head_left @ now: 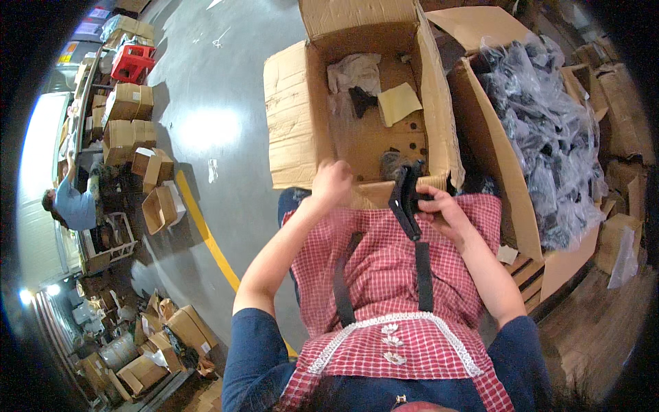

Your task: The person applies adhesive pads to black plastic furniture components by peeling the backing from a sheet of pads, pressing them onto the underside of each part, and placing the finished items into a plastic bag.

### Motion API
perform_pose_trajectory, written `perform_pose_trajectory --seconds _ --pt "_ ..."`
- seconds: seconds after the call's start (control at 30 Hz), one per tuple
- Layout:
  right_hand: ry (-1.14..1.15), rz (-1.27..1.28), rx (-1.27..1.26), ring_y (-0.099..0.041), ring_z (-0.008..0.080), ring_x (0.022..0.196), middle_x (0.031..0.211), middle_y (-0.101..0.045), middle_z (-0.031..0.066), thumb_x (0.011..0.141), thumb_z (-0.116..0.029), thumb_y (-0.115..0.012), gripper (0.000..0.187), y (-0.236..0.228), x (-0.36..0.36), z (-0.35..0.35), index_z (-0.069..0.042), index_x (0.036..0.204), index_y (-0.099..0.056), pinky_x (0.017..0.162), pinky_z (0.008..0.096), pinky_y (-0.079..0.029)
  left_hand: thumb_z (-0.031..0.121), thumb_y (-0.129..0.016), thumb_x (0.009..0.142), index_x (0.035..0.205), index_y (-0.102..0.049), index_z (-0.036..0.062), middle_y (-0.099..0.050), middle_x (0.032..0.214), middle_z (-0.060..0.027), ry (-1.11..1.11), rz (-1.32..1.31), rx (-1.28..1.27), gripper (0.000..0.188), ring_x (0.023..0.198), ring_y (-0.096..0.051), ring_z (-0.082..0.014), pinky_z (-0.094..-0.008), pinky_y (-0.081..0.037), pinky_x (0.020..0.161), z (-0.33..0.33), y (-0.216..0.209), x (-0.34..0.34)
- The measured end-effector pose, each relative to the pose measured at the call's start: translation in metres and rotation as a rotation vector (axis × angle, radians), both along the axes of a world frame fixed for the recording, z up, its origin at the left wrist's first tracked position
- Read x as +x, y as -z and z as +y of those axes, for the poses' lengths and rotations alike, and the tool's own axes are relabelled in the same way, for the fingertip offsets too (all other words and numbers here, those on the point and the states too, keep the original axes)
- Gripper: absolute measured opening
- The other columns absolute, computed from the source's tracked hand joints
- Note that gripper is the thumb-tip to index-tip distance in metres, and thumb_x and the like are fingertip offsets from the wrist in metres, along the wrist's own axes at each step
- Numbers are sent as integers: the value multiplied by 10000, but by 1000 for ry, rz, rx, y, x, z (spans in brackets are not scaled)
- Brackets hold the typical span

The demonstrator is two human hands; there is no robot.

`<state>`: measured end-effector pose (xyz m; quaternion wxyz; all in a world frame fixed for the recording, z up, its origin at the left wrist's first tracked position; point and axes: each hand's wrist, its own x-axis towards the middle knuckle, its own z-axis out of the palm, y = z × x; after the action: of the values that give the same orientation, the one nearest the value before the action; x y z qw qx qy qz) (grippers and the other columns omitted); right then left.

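Observation:
My right hand is closed on a black angular bracket-like part, its fingers at the right side of the piece, above my lap. My left hand hovers at the near left corner of an open cardboard box; it is smeared by motion, so its fingers and anything in them cannot be made out. Inside the box lie a crumpled whitish bag or cloth, a small black piece, a pale yellow sheet and a dark bundle near the closest wall.
To the right, a large carton is heaped with dark parts in clear plastic bags. A yellow floor line runs along my left. Farther left are stacked cartons, a red stool and a person in light blue.

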<state>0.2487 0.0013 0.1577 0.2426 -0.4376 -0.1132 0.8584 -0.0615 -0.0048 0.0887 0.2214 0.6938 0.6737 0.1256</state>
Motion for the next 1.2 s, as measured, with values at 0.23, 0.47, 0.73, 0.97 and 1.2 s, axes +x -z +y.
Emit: perform_pose_trajectory --seconds 0.23,0.47,0.73,0.97,1.2 --pt "-48 -146 93 -558 72 600 854 -691 40 796 46 -684 281 7 5 9 -26 1067 -701 536 203 -433 197 -638 873 938 -707 71 -720 972 -112 221 625 -223 157 1001 -658 -337 -458 -547 817 112 143 -1" --pt "-16 -169 -30 -618 110 597 815 -678 77 797 34 -714 297 9 -1 11 -11 1089 -680 457 193 -446 254 -555 932 1261 -617 50 -607 1242 -174 842 1345 -142 392 1117 -587 -387 -523 -524 856 109 266 7" --pt "-17 -148 -13 -569 85 527 832 -664 56 813 19 -702 289 9 5 13 -20 1098 -670 451 186 -438 234 -623 909 912 -708 25 -715 909 -149 16 88 -278 226 856 -702 -273 -468 -572 793 191 59 -17" --pt "38 -141 78 -574 93 589 870 -660 57 816 51 -657 326 1 10 21 -17 1134 -651 477 191 -412 270 -640 927 916 -707 36 -747 954 -76 15 -835 -201 244 878 -701 -224 -425 -570 803 126 27 -27" --pt "126 68 259 -608 90 651 1023 -699 64 798 52 -659 393 -3 49 -16 -24 1184 -655 501 213 -457 197 -579 1009 959 -669 13 -713 1178 -99 -218 -1414 -224 211 924 -670 -153 -306 -534 768 59 -82 -4"
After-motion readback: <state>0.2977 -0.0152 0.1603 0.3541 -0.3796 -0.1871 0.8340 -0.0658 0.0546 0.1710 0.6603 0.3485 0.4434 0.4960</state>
